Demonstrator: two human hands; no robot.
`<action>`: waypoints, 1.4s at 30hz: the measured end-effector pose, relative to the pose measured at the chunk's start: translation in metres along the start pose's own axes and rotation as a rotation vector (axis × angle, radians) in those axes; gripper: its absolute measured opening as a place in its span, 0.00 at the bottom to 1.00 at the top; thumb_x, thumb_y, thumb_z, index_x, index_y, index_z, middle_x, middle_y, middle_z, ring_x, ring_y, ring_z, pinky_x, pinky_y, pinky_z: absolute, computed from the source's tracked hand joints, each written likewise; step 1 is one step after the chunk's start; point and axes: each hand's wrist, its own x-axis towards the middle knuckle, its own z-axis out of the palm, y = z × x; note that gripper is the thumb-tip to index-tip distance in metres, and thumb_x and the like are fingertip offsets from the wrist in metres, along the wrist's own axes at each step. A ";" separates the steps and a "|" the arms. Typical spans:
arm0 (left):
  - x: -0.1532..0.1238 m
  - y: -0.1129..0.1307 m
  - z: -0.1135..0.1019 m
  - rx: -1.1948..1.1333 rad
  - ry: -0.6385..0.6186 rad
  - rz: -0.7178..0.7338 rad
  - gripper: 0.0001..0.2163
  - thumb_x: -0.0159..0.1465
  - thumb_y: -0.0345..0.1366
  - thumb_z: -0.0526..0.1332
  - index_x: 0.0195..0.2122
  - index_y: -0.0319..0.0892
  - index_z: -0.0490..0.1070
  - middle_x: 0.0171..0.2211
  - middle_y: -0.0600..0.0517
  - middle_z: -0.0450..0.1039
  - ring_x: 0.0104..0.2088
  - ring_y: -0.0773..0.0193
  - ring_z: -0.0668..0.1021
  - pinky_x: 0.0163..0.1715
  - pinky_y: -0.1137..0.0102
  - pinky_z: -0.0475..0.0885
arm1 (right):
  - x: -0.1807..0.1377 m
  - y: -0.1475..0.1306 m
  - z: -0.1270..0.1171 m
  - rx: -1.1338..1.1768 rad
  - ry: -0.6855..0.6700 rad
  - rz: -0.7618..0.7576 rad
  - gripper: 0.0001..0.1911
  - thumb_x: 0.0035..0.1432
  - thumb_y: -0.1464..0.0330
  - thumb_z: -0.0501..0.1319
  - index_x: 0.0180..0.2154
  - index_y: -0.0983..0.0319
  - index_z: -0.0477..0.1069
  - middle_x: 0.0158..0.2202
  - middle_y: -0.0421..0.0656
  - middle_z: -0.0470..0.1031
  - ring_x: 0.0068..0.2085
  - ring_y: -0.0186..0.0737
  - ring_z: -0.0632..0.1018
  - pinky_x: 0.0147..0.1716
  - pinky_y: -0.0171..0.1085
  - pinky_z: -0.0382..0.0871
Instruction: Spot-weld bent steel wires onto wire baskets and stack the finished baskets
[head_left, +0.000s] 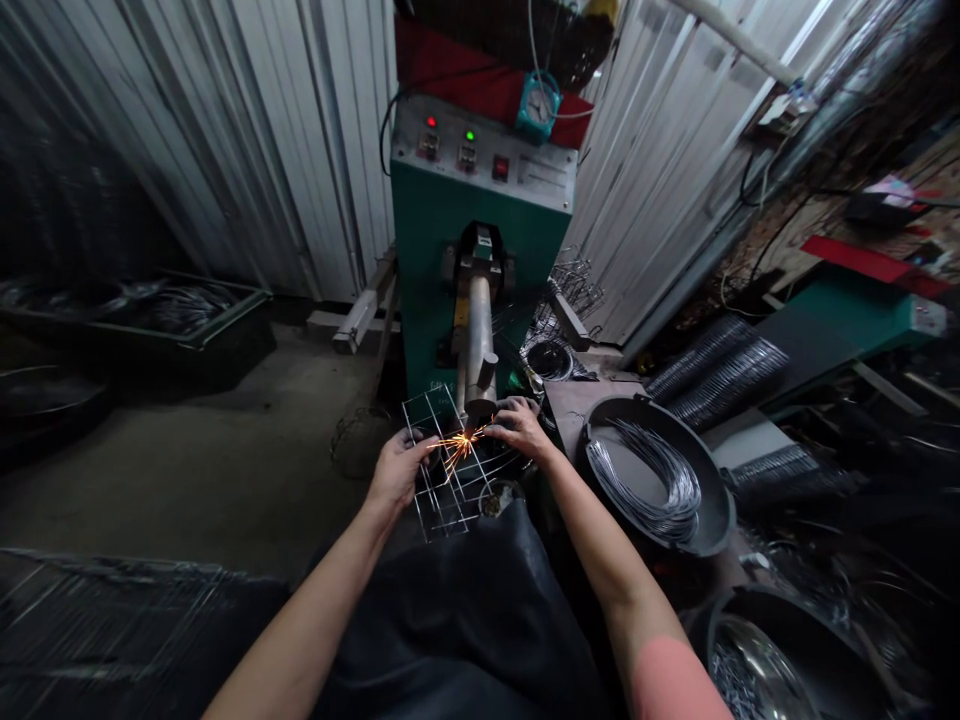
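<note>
My left hand (397, 466) pinches the left side of a wire grid (450, 522) of thin metal rods. The grid lies tilted under the cylindrical arm (481, 335) of a green spot welding machine (420, 225). Orange sparks (466, 440) spray out where the grid meets the welder's tip. To the right of the sparks, my right hand (521, 425) is closed, its fingertips pinched on a thin wire at the welding point. Curved wires run below that hand. The exact contact point is hidden by the glare of the sparks.
A black round tray (716, 500) holding a coil of cut wires (660, 480) stands at right. Below it is another bowl (765, 665) with small metal pieces. A dark apron (457, 620) covers my lap. At left sits a green-edged bin (217, 335); wire mesh (127, 630) lies lower left.
</note>
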 end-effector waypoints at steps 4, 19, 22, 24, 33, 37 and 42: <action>0.001 0.000 -0.001 0.026 -0.008 -0.010 0.19 0.35 0.38 0.70 0.24 0.39 0.64 0.18 0.58 0.64 0.17 0.74 0.65 0.17 0.77 0.58 | -0.001 -0.001 0.001 0.000 -0.002 0.012 0.10 0.52 0.59 0.63 0.29 0.59 0.75 0.40 0.41 0.71 0.49 0.41 0.64 0.51 0.44 0.47; 0.002 0.002 -0.004 0.131 -0.047 0.010 0.19 0.35 0.41 0.69 0.23 0.39 0.63 0.15 0.59 0.63 0.16 0.73 0.63 0.16 0.77 0.55 | -0.002 0.000 0.004 -0.010 0.004 0.063 0.12 0.52 0.57 0.62 0.30 0.59 0.75 0.40 0.41 0.72 0.48 0.41 0.65 0.51 0.45 0.46; 0.003 0.003 -0.003 0.133 -0.055 0.020 0.18 0.35 0.41 0.69 0.23 0.39 0.63 0.15 0.59 0.62 0.16 0.74 0.63 0.17 0.77 0.56 | -0.002 0.002 0.004 0.010 0.004 0.069 0.12 0.52 0.57 0.63 0.29 0.59 0.75 0.40 0.41 0.72 0.48 0.41 0.65 0.51 0.44 0.47; 0.004 0.003 -0.003 0.136 -0.067 0.024 0.18 0.36 0.41 0.69 0.23 0.39 0.64 0.16 0.59 0.63 0.17 0.74 0.63 0.18 0.77 0.57 | -0.002 0.001 0.005 0.006 0.010 0.067 0.13 0.51 0.57 0.63 0.29 0.60 0.75 0.40 0.42 0.72 0.49 0.41 0.65 0.51 0.45 0.47; -0.028 -0.005 -0.060 0.052 -0.130 -0.044 0.18 0.39 0.38 0.71 0.27 0.40 0.65 0.19 0.59 0.65 0.20 0.74 0.68 0.20 0.80 0.63 | -0.058 -0.028 -0.008 -0.013 0.089 -0.118 0.19 0.51 0.60 0.64 0.45 0.59 0.70 0.45 0.46 0.72 0.50 0.44 0.67 0.53 0.48 0.50; -0.053 -0.001 -0.107 -0.102 -0.102 -0.158 0.20 0.37 0.34 0.73 0.29 0.41 0.66 0.18 0.60 0.66 0.18 0.72 0.68 0.26 0.73 0.71 | -0.096 -0.025 -0.029 0.262 0.249 -0.069 0.23 0.55 0.61 0.60 0.51 0.60 0.65 0.46 0.48 0.71 0.48 0.42 0.71 0.47 0.42 0.63; -0.075 0.011 -0.132 -0.252 -0.203 -0.138 0.17 0.39 0.38 0.72 0.29 0.42 0.69 0.17 0.58 0.65 0.21 0.68 0.70 0.41 0.55 0.72 | -0.114 -0.050 -0.054 0.414 0.424 -0.104 0.14 0.56 0.59 0.58 0.39 0.61 0.70 0.34 0.43 0.75 0.35 0.37 0.76 0.36 0.35 0.69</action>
